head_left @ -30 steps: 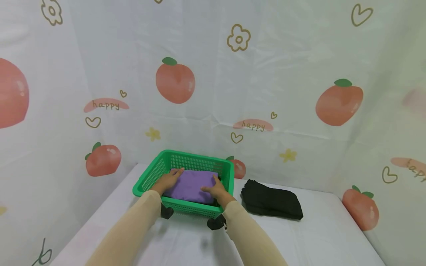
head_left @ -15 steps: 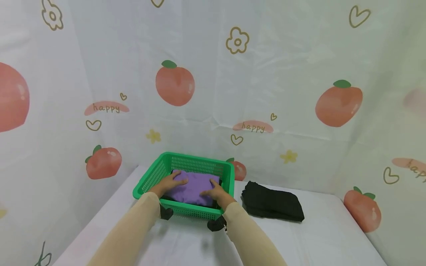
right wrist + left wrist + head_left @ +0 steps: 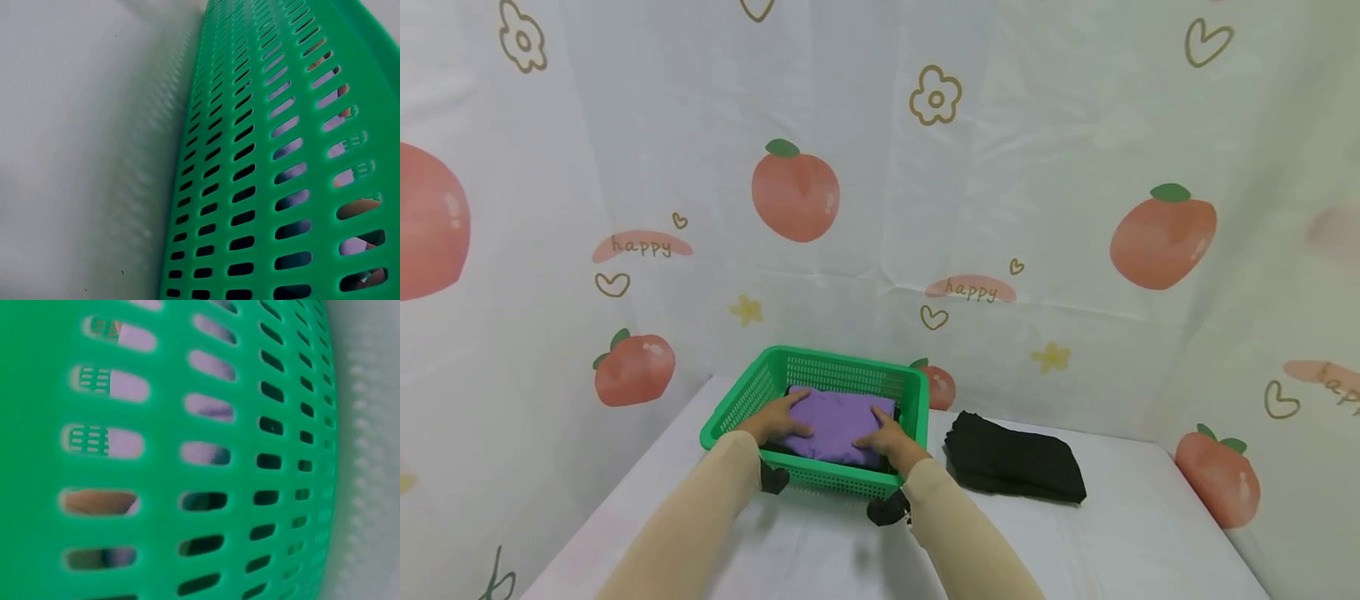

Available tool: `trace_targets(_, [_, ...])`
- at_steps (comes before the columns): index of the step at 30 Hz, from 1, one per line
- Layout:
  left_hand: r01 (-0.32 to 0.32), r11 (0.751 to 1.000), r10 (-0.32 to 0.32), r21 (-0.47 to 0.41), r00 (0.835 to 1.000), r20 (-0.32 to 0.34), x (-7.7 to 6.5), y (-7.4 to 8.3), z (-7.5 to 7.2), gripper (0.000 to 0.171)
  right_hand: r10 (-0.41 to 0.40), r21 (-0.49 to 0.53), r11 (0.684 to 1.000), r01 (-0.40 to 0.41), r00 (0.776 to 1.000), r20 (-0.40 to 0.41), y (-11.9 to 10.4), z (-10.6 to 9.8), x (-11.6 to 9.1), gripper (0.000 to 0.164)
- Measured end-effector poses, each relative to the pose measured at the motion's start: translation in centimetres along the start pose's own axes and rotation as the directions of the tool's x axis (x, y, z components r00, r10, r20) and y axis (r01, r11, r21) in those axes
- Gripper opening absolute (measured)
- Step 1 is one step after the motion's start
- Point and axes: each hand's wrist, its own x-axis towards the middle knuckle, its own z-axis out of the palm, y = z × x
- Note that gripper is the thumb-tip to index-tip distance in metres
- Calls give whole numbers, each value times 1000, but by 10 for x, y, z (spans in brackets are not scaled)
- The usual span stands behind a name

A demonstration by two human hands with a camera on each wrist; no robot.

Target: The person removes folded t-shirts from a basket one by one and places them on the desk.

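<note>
Both hands lie flat on a folded purple cloth (image 3: pixel 838 423) inside the green basket (image 3: pixel 741 402): the left hand (image 3: pixel 780 418) presses its left portion with fingers spread and fairly straight, and the right hand (image 3: pixel 883 437) presses its right edge the same way, neither seeming to pinch or curl round the fabric as far as the head view shows. The hands stand apart, one at each end of the cloth, so it sits directly beneath and between them, about equally near to both. Its long axis runs left to right across the basket, parallel to the basket's near wall, and the flat bundle points no particular way beyond that. A sliver of darker fabric shows under the purple cloth at the basket's near inside edge. The wrist views see mostly slotted green wall (glimpses of purple and of a hand come through the holes). Just right of the basket, apart from it, a folded black cloth (image 3: pixel 1013 458) lies on the white table (image 3: pixel 1120 542). Behind the basket hangs a curtain (image 3: pixel 1075 167) printed with peaches.
</note>
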Motion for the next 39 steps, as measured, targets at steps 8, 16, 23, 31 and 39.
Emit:
trace_targets(8, [20,999,-19,32,1000,-15,0,-1,-2,85,3,13,1000,-3,1000,-31,1,2,2,83])
trace_targets(16, [26,994,-20,108,998,-63,1,11,-5,81,-20,46,999,22,999,-44,-1,-7,-2,81])
trace_targets(23, [9,997,-3,78,997,-75,-5,14,-13,81,0,144,990,-1,1000,2,-6,-10,-7,81])
trace_targets(31, [26,995,-20,92,998,-67,-12,17,-23,81,-1,283,959,-20,997,75,-13,-11,-12,81])
trace_targets(39, [28,998,-25,51,998,-53,-18,24,-32,83,-26,314,949,-8,994,105,-19,-20,-18,81])
